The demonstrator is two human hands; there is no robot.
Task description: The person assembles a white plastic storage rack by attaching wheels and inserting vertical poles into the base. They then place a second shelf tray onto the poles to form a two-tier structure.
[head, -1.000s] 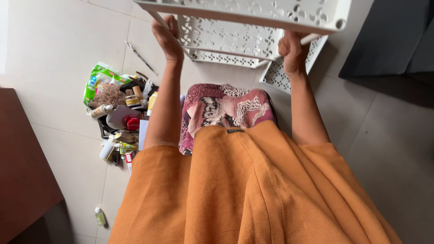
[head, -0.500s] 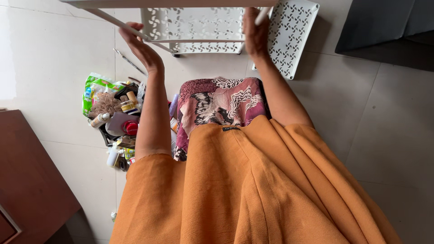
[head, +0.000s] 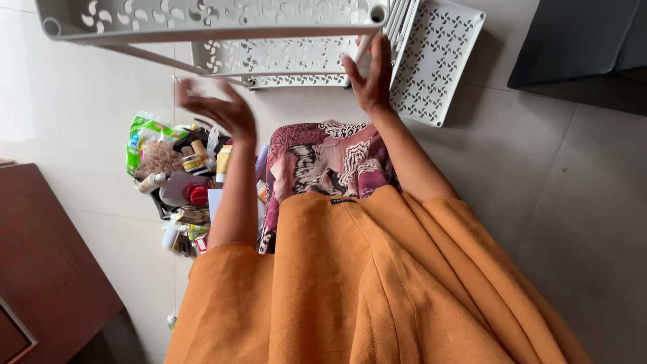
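Standing on pale tiled floor (head: pixel 593 222), white perforated rack (head: pixel 209 17), clutter pile (head: pixel 178 178)

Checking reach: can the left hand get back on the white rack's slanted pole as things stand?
Probably yes. The left hand hovers open and empty just below the slanted pole of the white rack, with nothing between them. The right hand is on the far corner post.

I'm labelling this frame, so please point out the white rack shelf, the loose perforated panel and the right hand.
white rack shelf (head: pixel 202 17), head view, on its perforated top face.
loose perforated panel (head: pixel 438 61), head view, on its middle.
right hand (head: pixel 369 84), head view, on the back of the hand.
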